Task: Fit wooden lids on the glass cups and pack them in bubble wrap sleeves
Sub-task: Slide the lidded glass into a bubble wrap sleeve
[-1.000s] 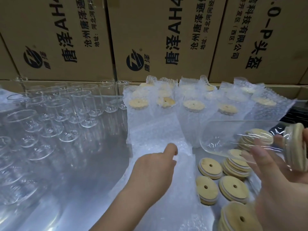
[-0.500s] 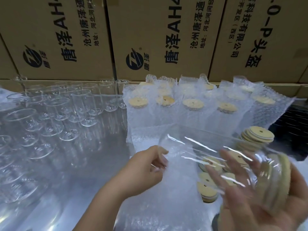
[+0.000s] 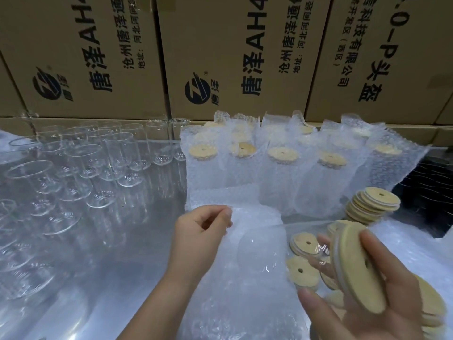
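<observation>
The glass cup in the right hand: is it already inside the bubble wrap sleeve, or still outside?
Partly in. The glass cup's base shows through the bubble wrap sleeve; its wooden lid remains outside.

Packing warehouse: stacked printed shipping cartons [image 3: 235, 57], rows of glass cups [image 3: 81, 158].

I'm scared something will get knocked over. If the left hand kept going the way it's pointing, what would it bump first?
Probably the bubble wrap sleeve that the left hand is already pinching; beyond it, likely the wrapped cups, though depth is unclear.

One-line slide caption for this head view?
Right hand slides a lidded glass cup into a bubble wrap sleeve pinched open by the left hand.
</observation>
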